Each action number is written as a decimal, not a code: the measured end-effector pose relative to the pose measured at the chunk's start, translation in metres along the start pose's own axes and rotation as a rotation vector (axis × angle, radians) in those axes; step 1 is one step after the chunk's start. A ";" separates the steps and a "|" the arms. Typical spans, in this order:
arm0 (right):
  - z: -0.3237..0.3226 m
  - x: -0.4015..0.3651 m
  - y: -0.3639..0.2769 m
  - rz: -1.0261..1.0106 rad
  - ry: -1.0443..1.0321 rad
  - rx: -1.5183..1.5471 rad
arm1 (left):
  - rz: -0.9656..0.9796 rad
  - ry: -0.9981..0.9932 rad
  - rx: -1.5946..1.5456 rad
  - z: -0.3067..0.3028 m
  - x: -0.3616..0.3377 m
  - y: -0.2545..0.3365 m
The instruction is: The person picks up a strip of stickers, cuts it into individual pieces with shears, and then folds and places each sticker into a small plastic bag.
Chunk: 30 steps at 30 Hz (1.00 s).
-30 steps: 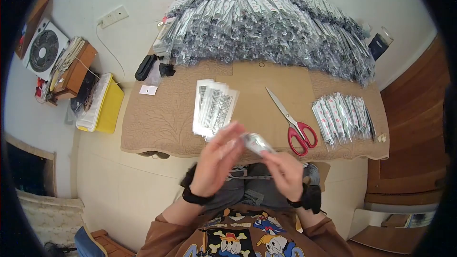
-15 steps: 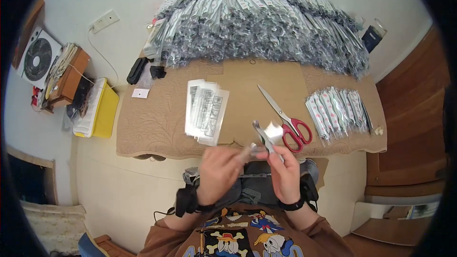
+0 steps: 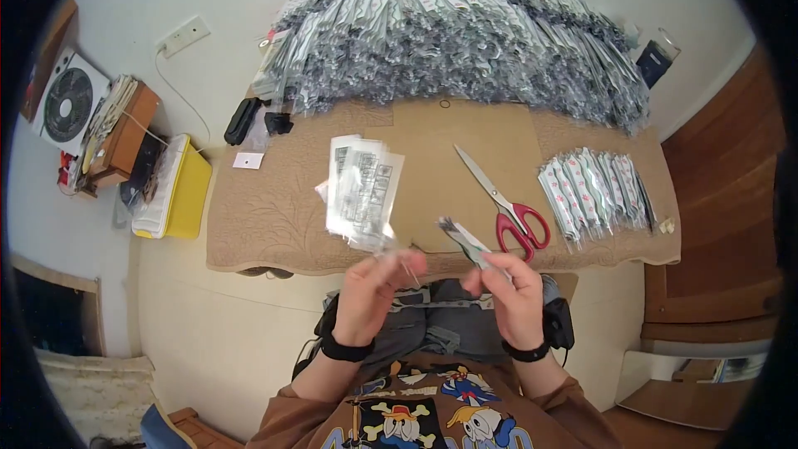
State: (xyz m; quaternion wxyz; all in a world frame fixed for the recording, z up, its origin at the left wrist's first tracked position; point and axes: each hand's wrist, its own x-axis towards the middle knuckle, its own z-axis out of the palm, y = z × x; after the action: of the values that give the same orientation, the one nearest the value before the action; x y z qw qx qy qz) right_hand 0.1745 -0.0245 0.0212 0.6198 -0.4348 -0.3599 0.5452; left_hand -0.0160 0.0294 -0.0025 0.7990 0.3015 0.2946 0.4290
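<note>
Pulled apart since half a second before: left hand (image 3: 376,284) went up to the near corner of the bag stack (image 3: 363,187), fingertips pinched together there. Could not tell what lay between them. Held the packet (image 3: 464,239) in the right hand (image 3: 514,287), gripped by its lower end over the table edge (image 3: 274,262), just short of the scissors (image 3: 509,209). Judged best to lift only the top bag by its corner and keep the packet steady, since slippery film probably drags its neighbours along.
</note>
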 end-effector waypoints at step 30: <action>0.005 -0.015 0.041 0.697 -0.138 0.845 | 0.152 0.080 0.026 0.016 0.004 -0.014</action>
State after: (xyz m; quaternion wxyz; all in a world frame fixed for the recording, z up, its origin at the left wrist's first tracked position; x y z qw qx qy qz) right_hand 0.1530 -0.0372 -0.0144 0.4980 -0.2048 0.0157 0.8425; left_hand 0.0045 0.0228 -0.0029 0.7476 0.3161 0.3083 0.4961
